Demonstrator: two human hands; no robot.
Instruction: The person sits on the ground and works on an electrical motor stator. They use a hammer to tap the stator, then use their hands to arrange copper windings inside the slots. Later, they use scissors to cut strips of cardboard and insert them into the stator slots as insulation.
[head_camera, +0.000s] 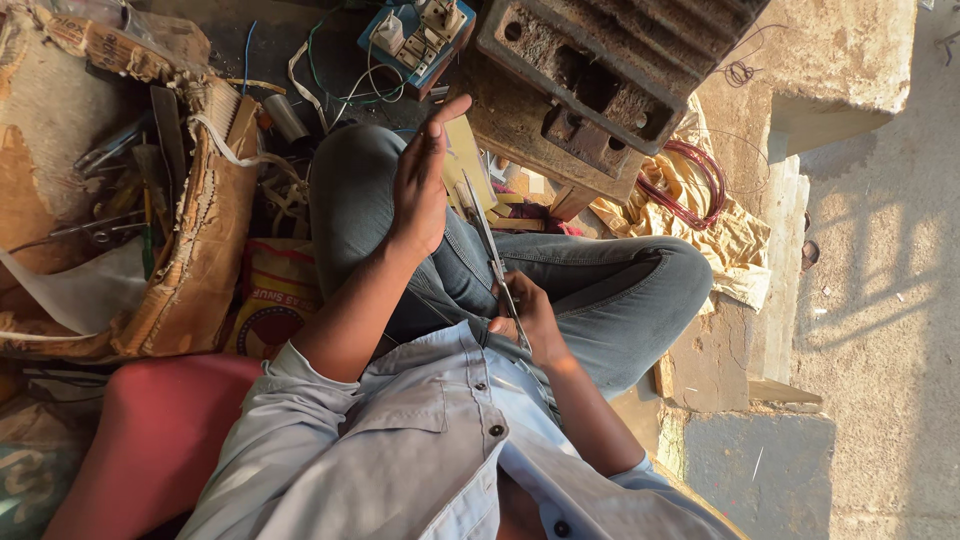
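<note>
I sit cross-legged in grey jeans and a light blue shirt. My right hand (527, 315) grips the handles of long metal scissors (487, 240), whose blades point up and away from me. My left hand (420, 175) is raised over my left knee with fingers straight and the thumb spread, holding the edge of a thin yellowish sheet (467, 160) that the scissor blades meet. Most of the sheet is hidden behind the hand.
A torn cardboard box (195, 250) full of hand tools stands at the left. A heavy rusty metal casting (600, 70) rests ahead, with a blue switchboard (415, 35), a coil of reddish copper wire (690, 185) on crumpled yellow paper, and a red cushion (160, 430) nearby.
</note>
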